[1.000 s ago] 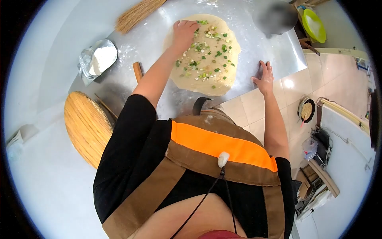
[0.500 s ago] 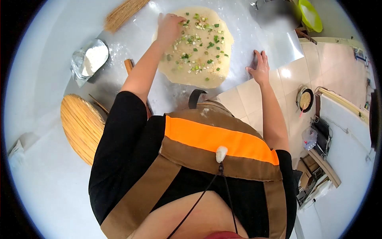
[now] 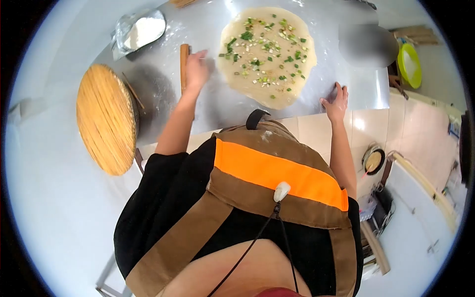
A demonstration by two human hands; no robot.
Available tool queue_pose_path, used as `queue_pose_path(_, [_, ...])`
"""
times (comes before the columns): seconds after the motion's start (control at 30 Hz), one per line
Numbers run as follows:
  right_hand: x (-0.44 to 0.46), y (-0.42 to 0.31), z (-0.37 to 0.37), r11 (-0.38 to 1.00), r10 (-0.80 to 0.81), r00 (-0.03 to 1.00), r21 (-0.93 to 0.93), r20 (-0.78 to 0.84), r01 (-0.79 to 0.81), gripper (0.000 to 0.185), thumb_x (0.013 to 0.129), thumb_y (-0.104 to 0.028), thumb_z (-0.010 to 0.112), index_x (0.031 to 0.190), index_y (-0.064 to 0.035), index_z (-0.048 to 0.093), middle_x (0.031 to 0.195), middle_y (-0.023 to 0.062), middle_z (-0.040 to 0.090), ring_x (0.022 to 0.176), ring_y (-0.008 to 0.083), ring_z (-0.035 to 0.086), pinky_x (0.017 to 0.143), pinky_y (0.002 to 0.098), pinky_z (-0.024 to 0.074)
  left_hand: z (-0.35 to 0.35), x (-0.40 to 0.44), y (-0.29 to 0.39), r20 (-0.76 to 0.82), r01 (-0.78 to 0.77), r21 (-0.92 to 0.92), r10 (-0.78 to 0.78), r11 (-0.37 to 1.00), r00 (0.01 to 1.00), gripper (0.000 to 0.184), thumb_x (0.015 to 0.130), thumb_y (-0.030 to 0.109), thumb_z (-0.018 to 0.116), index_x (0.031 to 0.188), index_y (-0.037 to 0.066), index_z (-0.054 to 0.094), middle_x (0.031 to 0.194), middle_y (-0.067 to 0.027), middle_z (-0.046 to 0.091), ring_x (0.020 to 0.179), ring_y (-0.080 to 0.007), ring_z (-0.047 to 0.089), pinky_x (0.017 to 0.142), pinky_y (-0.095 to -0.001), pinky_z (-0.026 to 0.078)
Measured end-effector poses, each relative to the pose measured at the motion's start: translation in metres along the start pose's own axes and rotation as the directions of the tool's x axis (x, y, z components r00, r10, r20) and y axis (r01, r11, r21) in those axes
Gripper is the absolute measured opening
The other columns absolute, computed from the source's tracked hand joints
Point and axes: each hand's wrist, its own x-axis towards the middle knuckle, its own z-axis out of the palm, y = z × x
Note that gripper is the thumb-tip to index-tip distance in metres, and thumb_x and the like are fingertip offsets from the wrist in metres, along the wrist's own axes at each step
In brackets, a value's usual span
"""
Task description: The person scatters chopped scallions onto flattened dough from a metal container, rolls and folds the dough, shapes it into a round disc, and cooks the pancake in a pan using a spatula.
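Clear plastic-wrapped container (image 3: 144, 33), L end of desk (image 3: 213, 109), has white powder in it; its shape under the crinkled wrap is hard to read. Green bowl (image 3: 417, 63), off R end, w/ whitish stuff inside, can't ID. Black pan (image 3: 382, 161), lower R, holds a pale round item (image 3: 373, 162), details too small. Round wooden top (image 3: 105, 119), L; what's under it mostly hidden. Straw bundle (image 3: 182, 2) cut off at top edge. Dark rounded shape (image 3: 368, 45), R part of desk, blurred out, unreadable. Dough sheet (image 3: 269, 67) w/ chopped green bits lies flat on desk, btwn & beyond both hands. L hand (image 3: 197, 73) right by wooden stick (image 3: 184, 62), motion-blurred; can't tell if fingers pinch or just touch it. R hand (image 3: 337, 104) at near desk edge, fingers spread, thumb out.
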Motion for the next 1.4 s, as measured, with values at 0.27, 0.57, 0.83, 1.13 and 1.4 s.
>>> queue_pose_path(0.27, [0.002,0.006,-0.003,0.995,-0.08,0.996,-0.06,0.037,0.082,0.087,0.068,-0.022,0.081,0.143,-0.0137,0.037,0.151,0.0254,0.027,0.138,0.0446,0.026,0.111,0.0499,0.0274,0.024,-0.013,0.05,-0.007,-0.143,0.393,0.159,0.908,0.987,0.021,0.082,0.003,0.061,0.1,0.007,0.07,0.088,-0.0122,0.064,0.085,-0.0292,0.063,0.076,-0.0372,0.051])
queue_pose_path(0.57, [0.001,0.013,-0.003,0.991,-0.127,0.99,-0.036,0.062,0.13,0.086,0.071,-0.024,0.079,0.145,-0.0168,0.034,0.153,0.024,0.022,0.14,0.0442,0.022,0.11,0.0557,0.0246,0.05,-0.012,0.053,-0.138,-0.088,0.178,0.114,0.98,0.984,0.025,0.074,0.001,0.058,0.091,0.012,0.072,0.088,-0.0067,0.065,0.09,-0.0274,0.059,0.076,-0.039,0.048])
queue_pose_path(0.83, [-0.005,0.002,-0.011,0.992,-0.054,0.989,-0.104,0.139,0.069,0.089,0.071,-0.025,0.079,0.146,-0.0179,0.031,0.154,0.024,0.02,0.14,0.0451,0.02,0.112,0.0536,0.0233,0.069,-0.007,0.082,-0.042,-0.208,0.311,0.232,0.927,0.972,0.042,0.073,-0.002,0.059,0.109,0.017,0.068,0.111,-0.0047,0.062,0.104,-0.0252,0.055,0.088,-0.0401,0.039])
queue_pose_path(1.13, [-0.006,0.005,-0.011,0.995,-0.076,0.987,-0.056,0.143,0.085,0.089,0.072,-0.023,0.078,0.147,-0.0187,0.03,0.155,0.0242,0.016,0.142,0.0442,0.017,0.105,0.0672,0.0222,0.085,-0.001,0.116,0.011,-0.109,0.279,0.111,0.954,0.994,0.044,0.073,-0.005,0.058,0.112,0.015,0.068,0.108,-0.0026,0.059,0.11,-0.0211,0.049,0.095,-0.0423,0.031])
queue_pose_path(1.4, [-0.005,0.002,-0.014,0.998,-0.065,0.984,-0.01,0.165,0.067,0.088,0.074,-0.023,0.077,0.148,-0.0181,0.029,0.156,0.0242,0.012,0.143,0.044,0.012,0.105,0.0677,0.0199,0.084,-0.006,0.114,0.113,-0.305,0.232,0.285,0.924,0.952,0.044,0.072,-0.005,0.055,0.107,0.019,0.071,0.1,-0.0009,0.063,0.106,-0.0227,0.051,0.094,-0.0435,0.029])
